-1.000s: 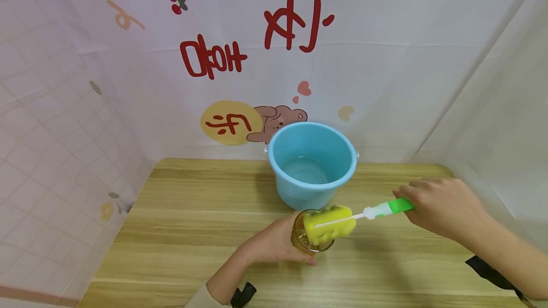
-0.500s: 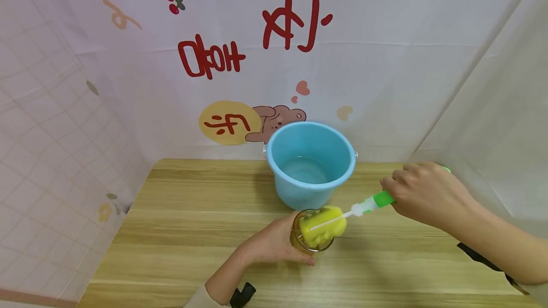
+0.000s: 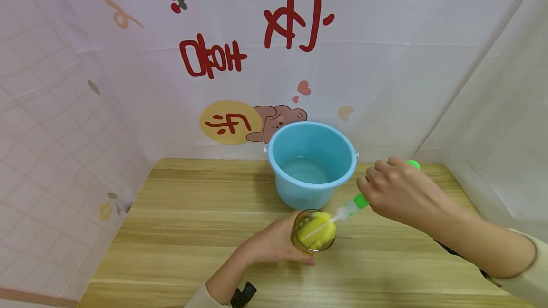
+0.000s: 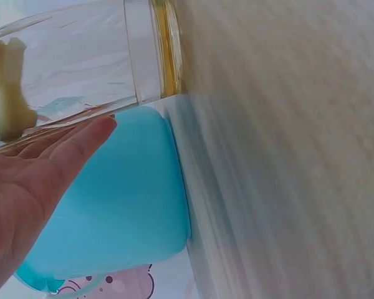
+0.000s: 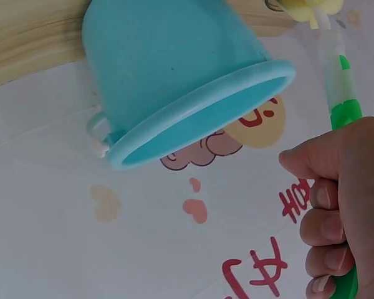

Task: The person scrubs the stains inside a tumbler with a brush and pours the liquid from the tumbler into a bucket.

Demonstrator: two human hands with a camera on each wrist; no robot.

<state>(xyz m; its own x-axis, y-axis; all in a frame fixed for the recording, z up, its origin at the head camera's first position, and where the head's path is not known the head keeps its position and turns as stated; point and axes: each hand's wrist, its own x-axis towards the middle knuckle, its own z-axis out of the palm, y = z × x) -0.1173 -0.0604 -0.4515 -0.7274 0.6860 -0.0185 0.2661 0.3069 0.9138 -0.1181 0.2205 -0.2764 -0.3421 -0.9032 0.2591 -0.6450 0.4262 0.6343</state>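
In the head view my left hand (image 3: 278,237) grips an amber glass cup (image 3: 298,244), its mouth facing up and towards the right hand. The left wrist view shows the clear wall of the glass (image 4: 81,56) and its thick base near the tabletop. My right hand (image 3: 394,194) has its fingers curled round the green and white handle of a sponge cup brush (image 3: 346,210). The brush's yellow sponge head (image 3: 318,232) sits partly inside the cup's mouth. In the right wrist view the green handle (image 5: 346,113) runs through the fist of the right hand (image 5: 343,212).
Behind the cup stands a light blue bucket (image 3: 299,194) with some water at its bottom. It rests on a wood-grain table (image 3: 192,222) near the back edge. A white printed cloth (image 3: 385,61) hangs behind the table and at both sides.
The right hand has moved left and a little up with the brush, so the handle is steeper. The sponge head has gone from over the cup's rim into its mouth. The left hand stays put.
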